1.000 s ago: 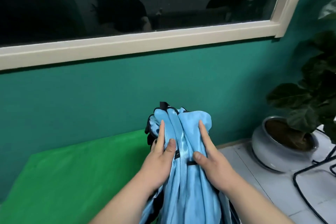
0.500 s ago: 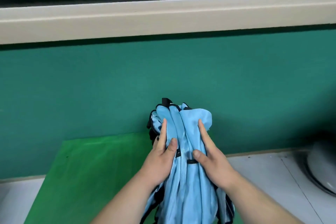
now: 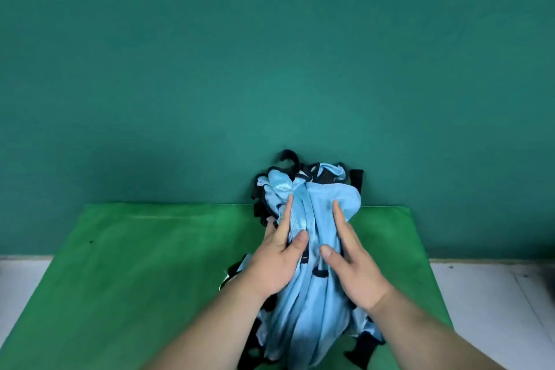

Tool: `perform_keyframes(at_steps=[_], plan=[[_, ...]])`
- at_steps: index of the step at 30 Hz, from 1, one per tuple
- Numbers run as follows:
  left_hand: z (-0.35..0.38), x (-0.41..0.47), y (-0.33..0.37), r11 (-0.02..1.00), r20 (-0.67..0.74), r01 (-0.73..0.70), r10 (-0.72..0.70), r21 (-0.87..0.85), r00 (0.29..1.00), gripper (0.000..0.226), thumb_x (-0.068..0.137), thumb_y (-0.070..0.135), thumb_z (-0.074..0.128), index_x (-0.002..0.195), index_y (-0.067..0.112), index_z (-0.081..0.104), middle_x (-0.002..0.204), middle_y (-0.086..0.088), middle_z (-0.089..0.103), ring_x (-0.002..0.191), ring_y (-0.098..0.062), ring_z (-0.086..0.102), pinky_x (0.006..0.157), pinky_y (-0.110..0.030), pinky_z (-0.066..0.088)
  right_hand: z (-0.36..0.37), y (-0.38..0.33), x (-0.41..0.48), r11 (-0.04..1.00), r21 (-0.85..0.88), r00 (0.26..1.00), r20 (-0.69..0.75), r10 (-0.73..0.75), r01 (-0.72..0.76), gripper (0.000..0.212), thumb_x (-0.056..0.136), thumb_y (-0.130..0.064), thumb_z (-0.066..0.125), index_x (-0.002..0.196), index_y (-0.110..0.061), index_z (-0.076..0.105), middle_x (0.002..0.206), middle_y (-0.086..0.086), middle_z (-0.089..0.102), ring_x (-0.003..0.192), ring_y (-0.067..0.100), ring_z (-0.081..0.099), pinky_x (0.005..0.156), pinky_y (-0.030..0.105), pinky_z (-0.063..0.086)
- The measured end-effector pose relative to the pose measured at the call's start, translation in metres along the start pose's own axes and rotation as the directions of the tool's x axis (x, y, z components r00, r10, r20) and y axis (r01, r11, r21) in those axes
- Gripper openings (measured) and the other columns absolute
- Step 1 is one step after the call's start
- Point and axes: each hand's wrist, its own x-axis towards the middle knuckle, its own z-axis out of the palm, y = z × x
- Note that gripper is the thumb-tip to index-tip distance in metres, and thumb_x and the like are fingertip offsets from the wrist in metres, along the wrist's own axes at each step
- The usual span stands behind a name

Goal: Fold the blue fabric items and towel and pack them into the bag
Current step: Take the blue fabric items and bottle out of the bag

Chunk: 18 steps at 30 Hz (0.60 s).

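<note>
Two hands, left hand (image 3: pixel 277 263) and right hand (image 3: pixel 356 269), are clasped round the bunched light-blue shiny fabric bundle (image 3: pixel 312 306), its long axis pointed toward the teal wall (image 3: pixel 270 54).

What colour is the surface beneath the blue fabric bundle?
Plain bright green: the mat, best seen in the head view.
</note>
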Motion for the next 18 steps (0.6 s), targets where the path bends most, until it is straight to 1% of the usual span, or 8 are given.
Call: perform_keyframes(at_steps=[2,4,6,8,10,12,15,18], plan=[[0.011,0.004,-0.019,0.996,0.048,0.063,-0.066,0.063,0.997,0.067,0.08,0.077,0.026,0.135,0.075,-0.013,0.166,-0.004,0.002,0.153,-0.024,0.001,0.12,-0.038,0.01,0.002,0.019,0.004,0.997,-0.04,0.997,0.026,0.071,-0.07,0.089,0.065,-0.094,0.046,0.137,-0.076,-0.003,0.161,-0.026,-0.001,0.149,-0.002,0.002,0.124,0.039,0.008],[0.017,0.005,-0.029,0.991,0.062,0.093,-0.1,0.099,0.993,0.067,0.079,0.079,0.025,0.133,0.076,-0.014,0.166,-0.008,0.005,0.152,-0.026,0.009,0.121,-0.041,0.014,0.001,0.031,0.005,0.992,-0.064,0.993,0.03,0.11,-0.108,0.091,0.064,-0.094,0.047,0.137,-0.076,-0.004,0.162,-0.022,-0.001,0.15,0.001,0.001,0.124,0.039,0.008],[0.015,0.003,-0.032,0.99,0.071,0.074,-0.083,0.116,0.994,0.066,0.081,0.078,0.026,0.134,0.075,-0.013,0.166,-0.005,0.009,0.152,-0.023,0.011,0.12,-0.037,0.015,-0.002,0.038,0.004,0.988,-0.087,0.99,0.036,0.133,-0.129,0.094,0.062,-0.097,0.047,0.138,-0.075,-0.005,0.166,-0.013,-0.001,0.152,0.008,-0.001,0.125,0.046,0.008],[0.011,-0.004,-0.033,0.988,0.096,0.035,-0.05,0.148,0.994,0.066,0.085,0.075,0.029,0.137,0.074,-0.011,0.165,0.004,0.011,0.151,-0.018,0.017,0.117,-0.028,0.016,-0.006,0.039,-0.001,0.982,-0.116,0.987,0.042,0.156,-0.151,0.097,0.061,-0.099,0.045,0.138,-0.074,-0.008,0.166,-0.01,-0.004,0.152,0.01,-0.004,0.125,0.048,0.007],[0.005,-0.013,-0.031,0.984,0.108,0.01,-0.029,0.177,0.994,0.066,0.085,0.076,0.03,0.138,0.073,-0.009,0.164,0.011,0.011,0.15,-0.015,0.019,0.119,-0.03,0.016,-0.011,0.035,-0.009,0.98,-0.141,0.988,0.043,0.146,-0.139,0.1,0.058,-0.101,0.041,0.139,-0.072,-0.011,0.164,-0.016,-0.005,0.151,0.005,-0.004,0.125,0.042,0.006],[0.002,-0.022,-0.026,0.976,0.099,0.017,-0.039,0.219,0.994,0.065,0.085,0.08,0.028,0.137,0.074,-0.01,0.165,0.01,0.012,0.151,-0.017,0.019,0.121,-0.043,0.022,-0.017,0.032,-0.023,0.983,-0.132,0.991,0.027,0.133,-0.128,0.101,0.057,-0.102,0.039,0.139,-0.072,-0.01,0.162,-0.023,-0.003,0.149,-0.001,-0.001,0.124,0.034,0.008],[0.007,-0.039,-0.007,0.959,0.065,0.043,-0.064,0.281,0.996,0.065,0.081,0.086,0.022,0.135,0.075,-0.013,0.166,0.005,0.011,0.153,-0.019,0.009,0.121,-0.05,0.02,-0.029,0.029,-0.051,0.987,-0.053,0.989,-0.012,0.148,-0.149,0.101,0.059,-0.099,0.043,0.142,-0.07,-0.007,0.16,-0.029,0.0,0.148,-0.005,0.005,0.121,0.028,0.011],[0.03,-0.062,0.018,0.943,0.015,0.115,-0.126,0.314,0.992,0.064,0.076,0.088,0.014,0.131,0.076,-0.017,0.166,-0.002,-0.002,0.153,-0.024,-0.007,0.121,-0.058,0.01,-0.05,0.034,-0.093,0.984,-0.006,0.979,-0.098,0.177,-0.178,0.099,0.06,-0.099,0.042,0.141,-0.071,-0.006,0.162,-0.026,0.005,0.149,-0.002,0.011,0.124,0.036,0.016]])
